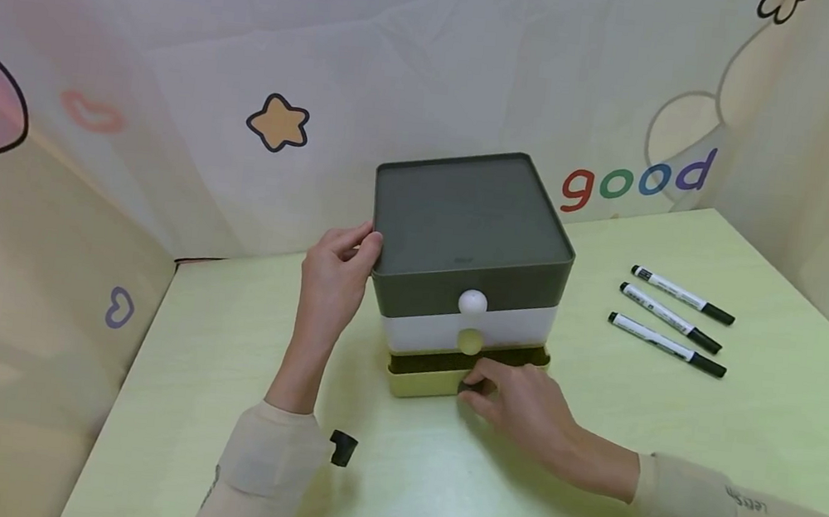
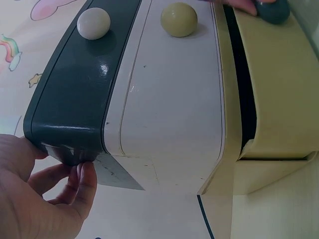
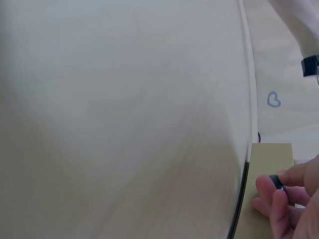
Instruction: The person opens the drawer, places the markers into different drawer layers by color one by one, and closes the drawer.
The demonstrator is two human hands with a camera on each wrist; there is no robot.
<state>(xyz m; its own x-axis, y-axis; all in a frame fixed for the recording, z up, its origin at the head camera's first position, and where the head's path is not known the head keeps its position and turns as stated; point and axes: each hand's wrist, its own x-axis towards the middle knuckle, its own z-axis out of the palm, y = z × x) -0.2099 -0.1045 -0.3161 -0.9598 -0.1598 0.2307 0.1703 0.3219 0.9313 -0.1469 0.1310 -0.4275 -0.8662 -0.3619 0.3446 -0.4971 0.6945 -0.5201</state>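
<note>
"What are you working on?"

"A smooth, pale green surface, and on it a square, three-tier plastic-looking box, grey on top, white in the middle, yellow-green below. I'd judge it light for its bulk and stiff-walled, so a low pull could drag the whole thing toward six o'clock."

"And the part you're moving?"

"The shallow, yellow-green plastic drawer at the foot of the box; it stands slightly out on the six o'clock side. I expect it to be light and rigid, sliding best when drawn straight; a skewed pull might bind it. Its inside is too dark to read."

"Your hands?"

"Apart. My left hand holds the grey tier's edge at nine o'clock, thumb by the rim, fingertips against the side. That wall looks glossy and could slip, so the rim is the surer hold. My right hand is near five o'clock, thumb and fingers pinching."

"Anything beside the box?"

"Three white-barrelled, black-capped markers lie at three o'clock, untouched."

"What is that pinch on?"

"The small, dark, rounded knob at the middle of the drawer's front. It's probably hard and slick, so I'd grip well behind its curve."
</note>
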